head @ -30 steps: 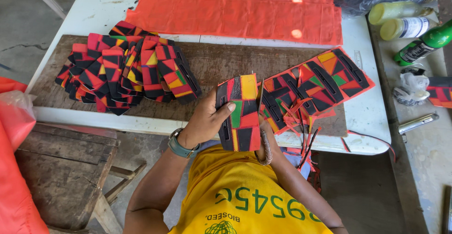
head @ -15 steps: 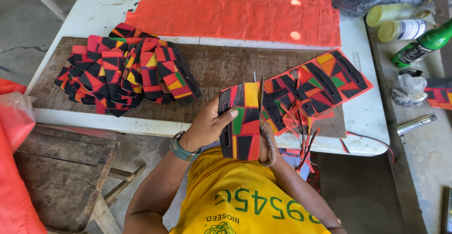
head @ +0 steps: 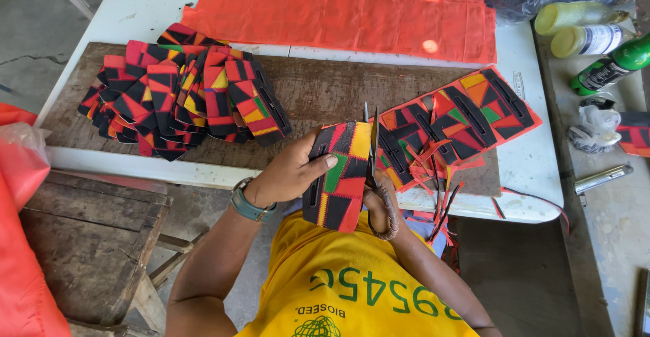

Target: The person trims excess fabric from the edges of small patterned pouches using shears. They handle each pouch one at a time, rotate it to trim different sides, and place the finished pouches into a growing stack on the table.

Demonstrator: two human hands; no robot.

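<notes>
Scissors [head: 372, 149] upright in right hand [head: 379, 205], fingers closed through handles, I think | left hand [head: 291, 174] pinching patchwork piece [head: 338, 184] at 6 o'clock, table [head: 535, 167] edge | risk: I judge blades wander into fabric if pinch slips.

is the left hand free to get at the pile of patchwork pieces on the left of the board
Probably not right away. The left hand is gripping the patchwork piece while the right hand works scissors along its edge. The pile lies uncovered on the board, so the path itself looks clear.
</notes>
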